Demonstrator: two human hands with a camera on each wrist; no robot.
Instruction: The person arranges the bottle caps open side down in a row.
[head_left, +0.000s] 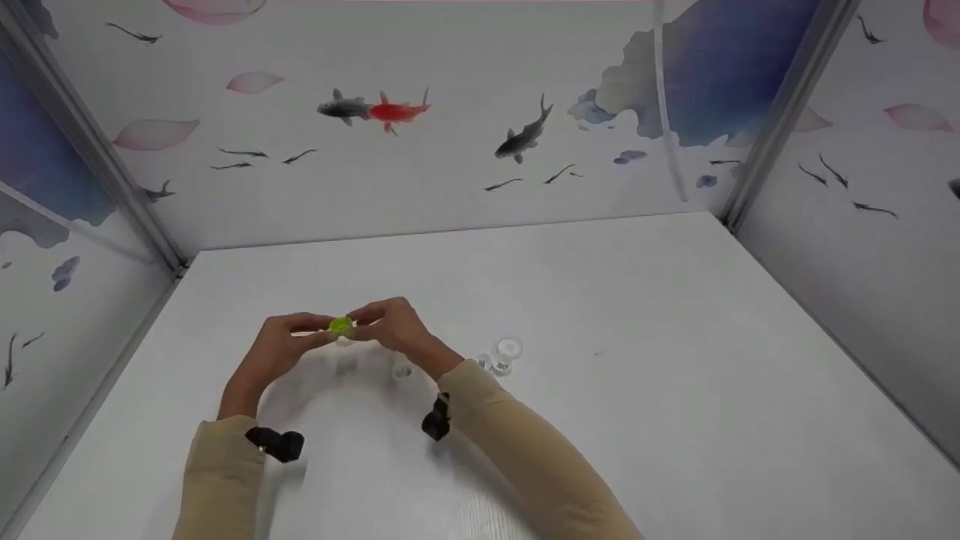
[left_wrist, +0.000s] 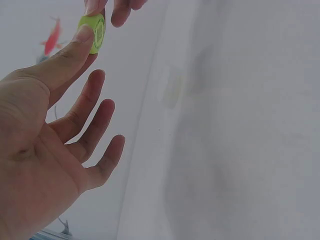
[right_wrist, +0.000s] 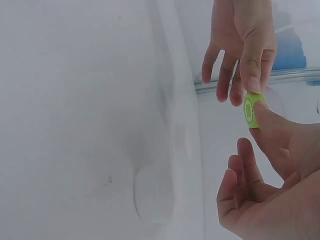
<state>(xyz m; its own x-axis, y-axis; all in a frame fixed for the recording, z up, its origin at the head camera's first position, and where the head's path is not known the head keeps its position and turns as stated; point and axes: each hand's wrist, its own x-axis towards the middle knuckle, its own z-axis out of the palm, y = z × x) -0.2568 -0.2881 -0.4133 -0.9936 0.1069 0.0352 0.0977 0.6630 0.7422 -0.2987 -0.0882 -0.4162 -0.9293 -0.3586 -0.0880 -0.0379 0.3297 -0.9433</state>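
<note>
A small, thick yellow-green disc is held up between the two hands, above the white tabletop. A ring of dark print and a square mark show on its flat face in both wrist views. My left hand pinches one side between thumb and index finger, its other fingers spread away. From the opposite side my right hand pinches it with thumb and fingertips. In the right wrist view the right hand's remaining fingers curve loosely below the disc.
Several small clear round pieces lie together to the right of the right forearm. Another small clear round piece sits below the right hand. Printed panels with fish wall the white table at the back and both sides.
</note>
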